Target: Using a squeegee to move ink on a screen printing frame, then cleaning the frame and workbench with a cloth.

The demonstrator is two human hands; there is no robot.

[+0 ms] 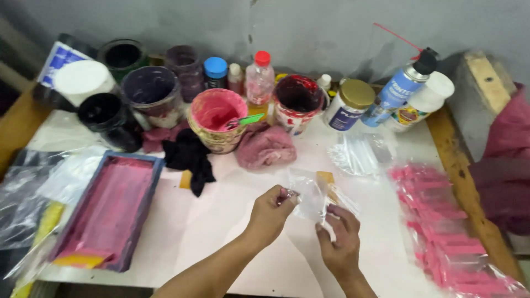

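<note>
Hands work mid-table: left hand [271,207] pinches the clear plastic bag [310,194] at its mouth, right hand [339,238] grips its bottom (keeps it taut); packed pink bags [447,232] stack at three o'clock.

Both bare forearms reach in from the bottom edge and angle toward each other. The left hand [270,209] curls knuckles-up, its thumb and fingertips pinched shut. The right hand [339,237] sits just beside it, slightly lower, with its 4 fingers bent inward and closed.
</note>
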